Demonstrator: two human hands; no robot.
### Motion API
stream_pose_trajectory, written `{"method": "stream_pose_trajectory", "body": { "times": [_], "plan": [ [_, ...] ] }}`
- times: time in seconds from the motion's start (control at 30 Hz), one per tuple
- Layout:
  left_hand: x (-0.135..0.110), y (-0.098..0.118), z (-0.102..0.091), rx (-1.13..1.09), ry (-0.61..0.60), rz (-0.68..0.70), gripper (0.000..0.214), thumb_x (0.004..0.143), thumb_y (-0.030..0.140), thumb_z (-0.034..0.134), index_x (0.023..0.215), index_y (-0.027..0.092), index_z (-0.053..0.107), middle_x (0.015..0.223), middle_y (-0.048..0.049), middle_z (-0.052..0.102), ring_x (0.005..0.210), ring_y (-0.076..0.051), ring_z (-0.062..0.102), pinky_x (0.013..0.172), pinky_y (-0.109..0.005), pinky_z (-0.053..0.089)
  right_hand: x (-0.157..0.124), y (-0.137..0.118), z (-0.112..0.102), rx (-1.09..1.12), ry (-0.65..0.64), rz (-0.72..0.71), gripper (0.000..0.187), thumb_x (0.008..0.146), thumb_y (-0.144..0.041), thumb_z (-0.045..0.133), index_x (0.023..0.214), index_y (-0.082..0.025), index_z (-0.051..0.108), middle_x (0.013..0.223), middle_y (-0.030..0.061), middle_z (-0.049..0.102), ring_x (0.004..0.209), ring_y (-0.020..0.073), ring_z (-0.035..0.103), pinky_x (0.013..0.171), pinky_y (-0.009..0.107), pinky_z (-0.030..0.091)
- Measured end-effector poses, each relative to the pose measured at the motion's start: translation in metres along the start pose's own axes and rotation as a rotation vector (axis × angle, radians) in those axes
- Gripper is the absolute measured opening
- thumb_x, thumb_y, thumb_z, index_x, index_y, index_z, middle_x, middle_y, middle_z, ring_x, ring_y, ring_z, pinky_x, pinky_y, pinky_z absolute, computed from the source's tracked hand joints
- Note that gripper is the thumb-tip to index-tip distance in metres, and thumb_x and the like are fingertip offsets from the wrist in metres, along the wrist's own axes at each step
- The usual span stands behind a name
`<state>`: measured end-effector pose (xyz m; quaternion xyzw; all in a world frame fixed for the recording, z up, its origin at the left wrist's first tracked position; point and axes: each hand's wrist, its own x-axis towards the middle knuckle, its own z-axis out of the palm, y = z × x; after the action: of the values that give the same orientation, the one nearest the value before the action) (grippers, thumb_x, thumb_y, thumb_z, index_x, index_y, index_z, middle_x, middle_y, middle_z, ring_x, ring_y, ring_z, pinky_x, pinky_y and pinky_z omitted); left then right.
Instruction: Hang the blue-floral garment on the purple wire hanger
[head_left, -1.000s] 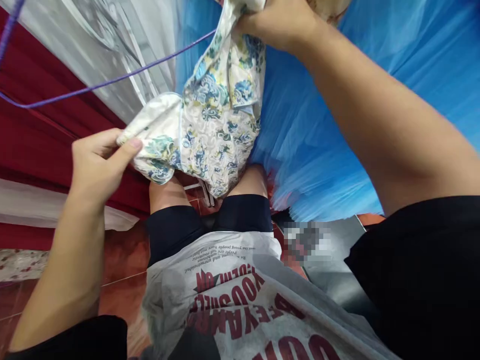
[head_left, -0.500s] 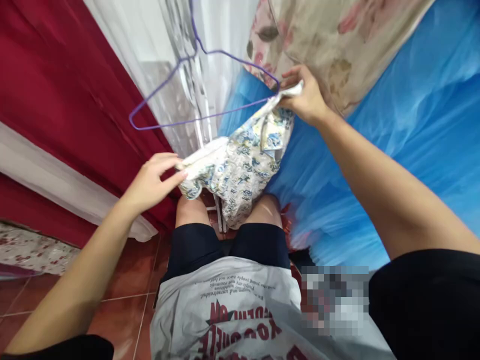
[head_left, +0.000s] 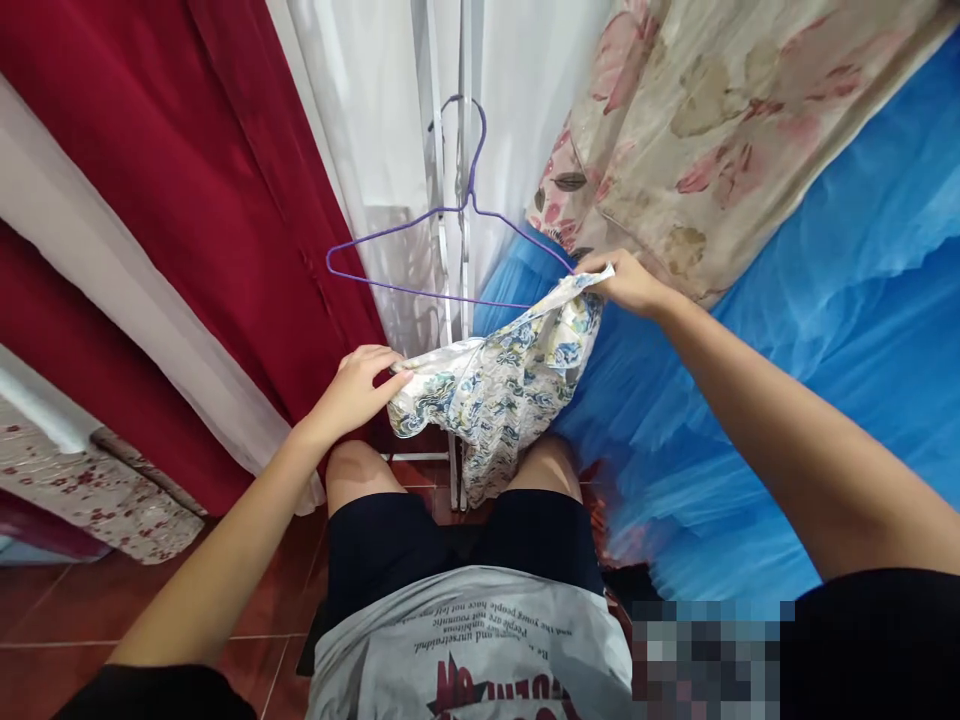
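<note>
A small white garment with blue and yellow flowers (head_left: 501,388) hangs stretched between my two hands in front of my knees. My left hand (head_left: 357,388) pinches its lower left edge. My right hand (head_left: 625,281) grips its upper right corner, right at the end of a thin purple wire hanger (head_left: 448,255). The hanger hangs by its hook from a white metal rack (head_left: 459,160), and the garment lies just below the hanger's bottom wire.
Dark red cloth (head_left: 187,180) with a white band hangs at the left. White sheer fabric (head_left: 360,120) is behind the hanger. A beige floral sheet (head_left: 712,120) and blue cloth (head_left: 750,400) fill the right. Red floor tiles (head_left: 45,620) lie below.
The view has tilted and pulled back, so the whole hanger and its hook now show. Both hands keep their grip on the garment, which now sits lower in view, under the hanger's wire.
</note>
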<state>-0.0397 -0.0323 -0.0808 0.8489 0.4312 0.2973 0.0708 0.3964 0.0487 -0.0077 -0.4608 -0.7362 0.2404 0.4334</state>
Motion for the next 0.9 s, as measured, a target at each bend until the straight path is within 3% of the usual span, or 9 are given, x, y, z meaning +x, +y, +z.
{"method": "stream_pose_trajectory", "body": {
  "times": [0.13, 0.27, 0.4, 0.47, 0.57, 0.7, 0.8, 0.9],
  "plan": [
    [0.000, -0.006, -0.005, -0.078, -0.010, -0.055, 0.032, 0.097, 0.048, 0.053, 0.097, 0.020, 0.068, 0.107, -0.0072, 0.071, 0.105, -0.026, 0.063, 0.097, -0.038, 0.046, 0.006, -0.016, 0.003, 0.111, -0.056, 0.078, 0.020, 0.057, -0.028, 0.083, 0.061, -0.016, 0.069, 0.060, 0.0002, 0.065, 0.056, 0.0142, 0.053, 0.055, 0.027, 0.037],
    [0.001, -0.003, -0.014, -0.143, 0.022, -0.128, 0.034, 0.096, 0.050, 0.052, 0.094, 0.019, 0.066, 0.098, -0.0056, 0.071, 0.091, -0.024, 0.064, 0.085, -0.034, 0.048, 0.025, -0.030, 0.021, 0.368, -0.042, 0.163, 0.020, 0.056, -0.032, 0.079, 0.064, -0.020, 0.064, 0.057, 0.0012, 0.065, 0.060, 0.0213, 0.063, 0.061, 0.031, 0.047],
    [-0.001, -0.018, -0.024, 0.015, 0.080, -0.113, 0.031, 0.096, 0.044, 0.050, 0.102, 0.021, 0.070, 0.112, -0.0072, 0.073, 0.110, -0.027, 0.061, 0.101, -0.041, 0.045, 0.043, -0.042, 0.040, 0.560, -0.130, 0.208, 0.016, 0.055, -0.026, 0.074, 0.069, -0.020, 0.066, 0.063, 0.0031, 0.070, 0.063, 0.0239, 0.068, 0.064, 0.033, 0.055],
    [-0.001, -0.035, -0.031, 0.177, 0.095, -0.118, 0.029, 0.094, 0.039, 0.052, 0.110, 0.024, 0.072, 0.125, -0.0065, 0.071, 0.124, -0.030, 0.054, 0.110, -0.049, 0.037, 0.048, -0.048, 0.045, 0.544, -0.177, 0.284, 0.015, 0.058, -0.024, 0.074, 0.070, -0.018, 0.069, 0.064, 0.0055, 0.072, 0.058, 0.0226, 0.067, 0.057, 0.032, 0.055],
    [0.005, -0.062, -0.048, 0.345, 0.045, -0.154, 0.033, 0.093, 0.034, 0.049, 0.116, 0.028, 0.072, 0.131, -0.0059, 0.070, 0.125, -0.032, 0.054, 0.108, -0.054, 0.037, 0.049, -0.054, 0.044, 0.453, -0.196, 0.376, 0.016, 0.065, -0.024, 0.079, 0.077, -0.014, 0.073, 0.068, 0.0105, 0.074, 0.055, 0.0237, 0.068, 0.052, 0.034, 0.056],
    [0.038, -0.083, -0.081, 0.454, 0.080, -0.227, 0.039, 0.095, 0.028, 0.042, 0.121, 0.031, 0.071, 0.120, -0.0076, 0.075, 0.110, -0.032, 0.065, 0.098, -0.050, 0.044, 0.043, -0.061, 0.039, 0.459, -0.181, 0.392, 0.024, 0.069, -0.025, 0.087, 0.087, -0.016, 0.074, 0.078, 0.0129, 0.077, 0.065, 0.0289, 0.073, 0.058, 0.040, 0.063],
    [0.076, -0.084, -0.100, 0.466, 0.241, -0.293, 0.040, 0.092, 0.023, 0.043, 0.116, 0.029, 0.075, 0.110, -0.0096, 0.077, 0.103, -0.033, 0.068, 0.095, -0.048, 0.045, 0.039, -0.064, 0.037, 0.517, -0.171, 0.360, 0.022, 0.073, -0.027, 0.086, 0.088, -0.017, 0.073, 0.082, 0.0124, 0.078, 0.070, 0.0275, 0.075, 0.062, 0.037, 0.065],
    [0.115, -0.074, -0.102, 0.279, 0.376, -0.343, 0.040, 0.087, 0.017, 0.044, 0.109, 0.023, 0.078, 0.111, -0.0099, 0.077, 0.103, -0.031, 0.067, 0.093, -0.043, 0.047, 0.031, -0.063, 0.038, 0.581, -0.164, 0.356, 0.018, 0.079, -0.031, 0.081, 0.089, -0.019, 0.072, 0.082, 0.0109, 0.079, 0.071, 0.0240, 0.075, 0.061, 0.031, 0.064]
  ]
}}
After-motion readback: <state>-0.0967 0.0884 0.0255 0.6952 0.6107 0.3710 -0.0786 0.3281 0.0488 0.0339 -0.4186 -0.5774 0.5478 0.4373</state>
